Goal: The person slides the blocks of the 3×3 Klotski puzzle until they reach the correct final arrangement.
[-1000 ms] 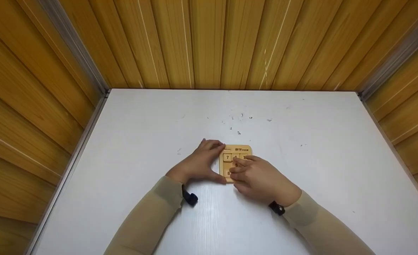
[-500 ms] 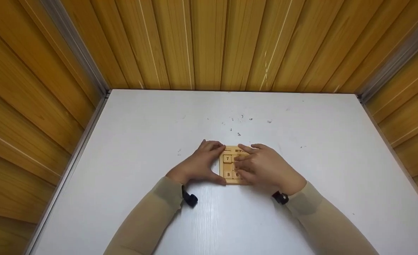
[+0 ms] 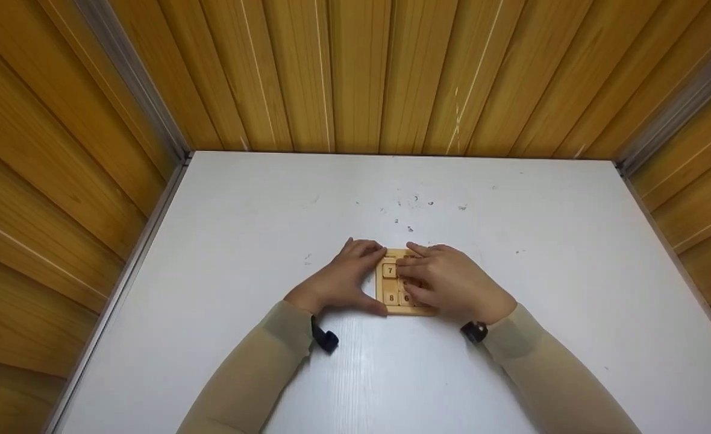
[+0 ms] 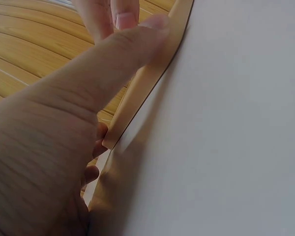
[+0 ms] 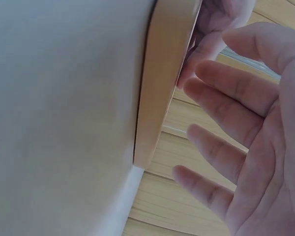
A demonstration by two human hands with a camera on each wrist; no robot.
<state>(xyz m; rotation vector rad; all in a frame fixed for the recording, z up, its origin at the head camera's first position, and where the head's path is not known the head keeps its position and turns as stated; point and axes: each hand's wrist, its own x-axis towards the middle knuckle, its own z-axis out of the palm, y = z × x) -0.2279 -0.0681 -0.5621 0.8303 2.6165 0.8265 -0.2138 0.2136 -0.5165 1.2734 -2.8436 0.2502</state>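
A light wooden sliding number puzzle (image 3: 390,284) lies flat on the table. My left hand (image 3: 344,278) holds its left side, thumb at the near corner and fingertips at the far corner. In the left wrist view that thumb presses the puzzle's edge (image 4: 146,81). My right hand (image 3: 459,282) is over the puzzle's right half, fingers spread and slightly bent, fingertips at the tiles. The tile marked 7 (image 3: 390,270) and the tile marked 8 (image 3: 391,298) show on the left, with a gap between them. Other tiles are partly or wholly hidden under the right hand.
The white tabletop (image 3: 259,217) has small dark marks (image 3: 410,229) beyond the puzzle. Wood-patterned panels (image 3: 355,72) stand along the back and both sides. Each wrist wears a black strap (image 3: 326,341).
My right hand has shifted slightly away from me and its fingers have spread, covering the top right of the puzzle and uncovering the 6 tile. My left hand keeps its hold.
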